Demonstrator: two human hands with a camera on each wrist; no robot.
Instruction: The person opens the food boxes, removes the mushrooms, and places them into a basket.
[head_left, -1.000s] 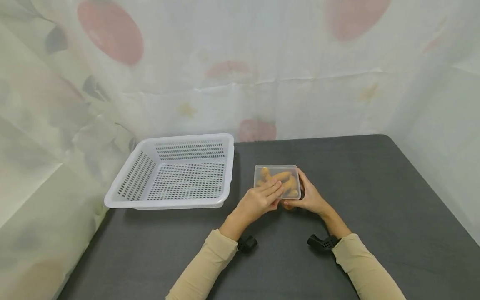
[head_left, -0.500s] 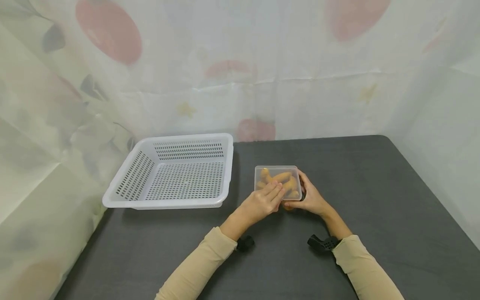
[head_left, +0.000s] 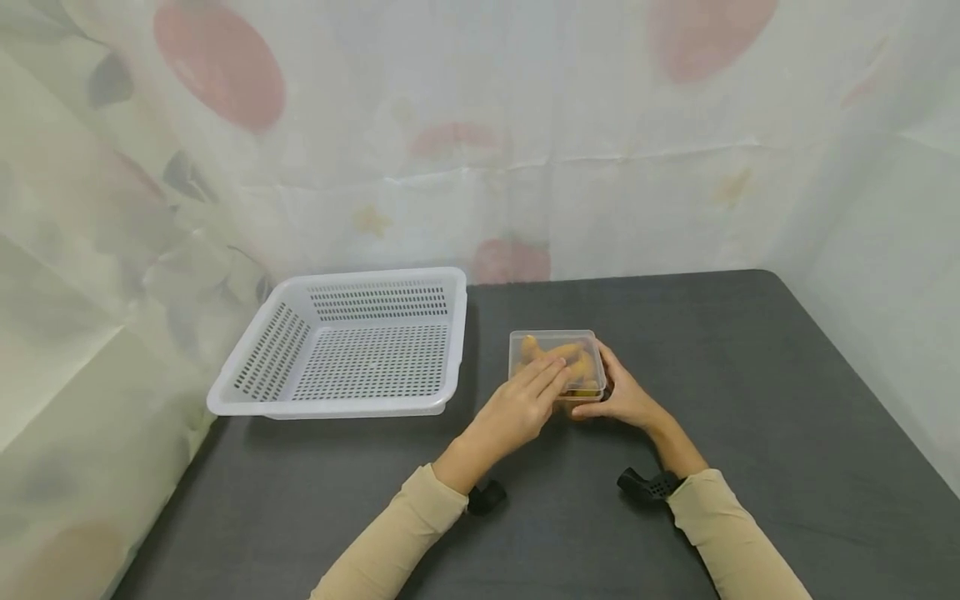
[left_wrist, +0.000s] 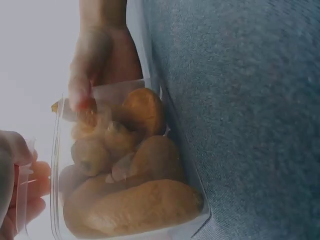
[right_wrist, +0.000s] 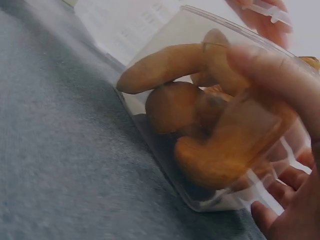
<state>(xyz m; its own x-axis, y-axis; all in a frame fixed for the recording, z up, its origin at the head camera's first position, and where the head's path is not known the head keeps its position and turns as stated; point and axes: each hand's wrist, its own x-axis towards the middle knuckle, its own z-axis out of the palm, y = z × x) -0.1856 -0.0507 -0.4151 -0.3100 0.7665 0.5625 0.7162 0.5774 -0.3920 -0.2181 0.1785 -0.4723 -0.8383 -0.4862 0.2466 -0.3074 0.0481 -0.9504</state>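
Observation:
A clear, box-shaped plastic container (right_wrist: 150,54) with several yellow-brown pieces (left_wrist: 145,206) inside stands on the table. Some pieces are long, others round; their exact kind is unclear. My right hand (head_left: 628,403) grips its right side, thumb on the near wall. My left hand (head_left: 516,410) pinches the see-through lid (left_wrist: 22,200) between thumb and fingers, its fingertips lying over the top. Seen from the left wrist, lid and container rim stand apart, with the left fingers beyond the lid. From above, a narrow gap shows along the near edge.
A white perforated basket (head_left: 450,392) stands to the left of the container, near the back of the dark grey table (head_left: 720,358). A patterned curtain (head_left: 615,200) hangs behind it. Both wrists wear black camera mounts (head_left: 487,497).
The lid's near edge has lifted slightly from the container. My left hand has shifted a little along that edge; the right hand has kept its grip.

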